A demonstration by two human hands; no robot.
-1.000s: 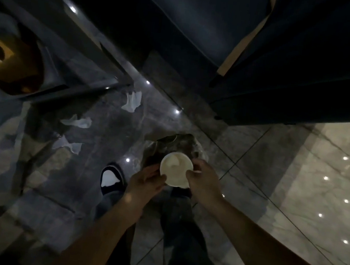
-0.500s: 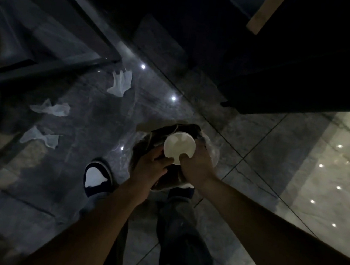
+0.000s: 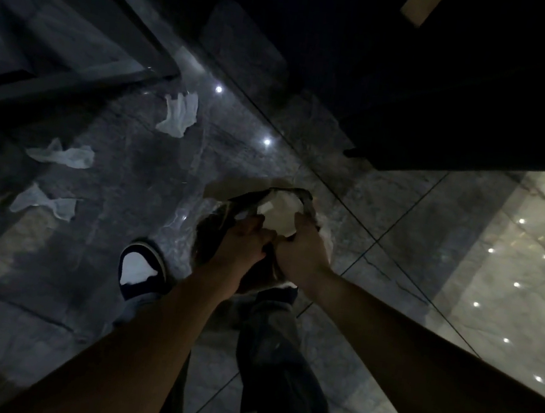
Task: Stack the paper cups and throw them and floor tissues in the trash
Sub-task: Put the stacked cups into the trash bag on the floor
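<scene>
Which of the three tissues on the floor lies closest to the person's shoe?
The lowest-left tissue, just up and left of the shoe. The middle tissue lies farther up, and the third tissue sits farthest, by the dark frame.

We have lowered the paper cups from above the trash bag into its mouth, and our hands now press closer together there.

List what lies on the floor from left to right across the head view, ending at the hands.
Lower tissue → middle tissue → shoe → upper tissue → left hand → paper cups → right hand.
</scene>
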